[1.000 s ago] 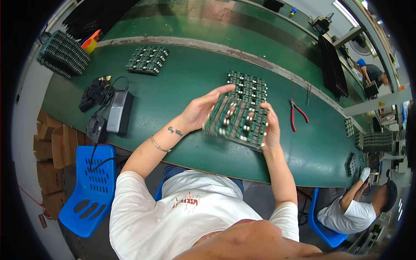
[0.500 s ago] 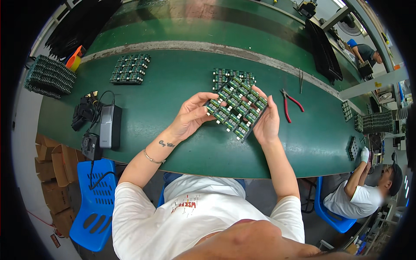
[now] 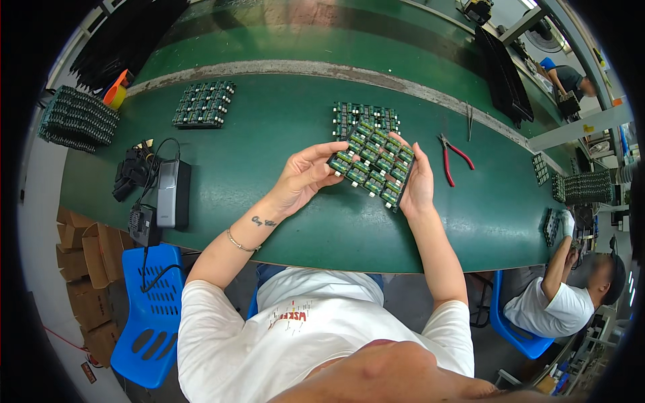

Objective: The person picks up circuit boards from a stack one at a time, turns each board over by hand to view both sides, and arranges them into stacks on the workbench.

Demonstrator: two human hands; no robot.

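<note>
The left hand [image 3: 299, 181] and right hand [image 3: 420, 187] grasp the green circuit-board panel [image 3: 373, 162] between their fingers, above the surface [image 3: 336, 235]. Its long axis slopes from upper left to lower right.

Tabletop [image 3: 302, 232]: green, with a worn pale strip [image 3: 269, 68] along its far edge. At the far left corner stands a stack of circuit boards [image 3: 79, 121]; a board panel [image 3: 203, 106] lies to its right. Toward the near left edge: black straps [image 3: 132, 171], a grey-and-black box [image 3: 173, 195] and a small black unit [image 3: 143, 225], cabled. Toward the middle of the far edge lies a central board panel [image 3: 366, 115], partly hidden; right of it, red-handled pliers [image 3: 455, 160] and tweezers [image 3: 469, 121].
</note>
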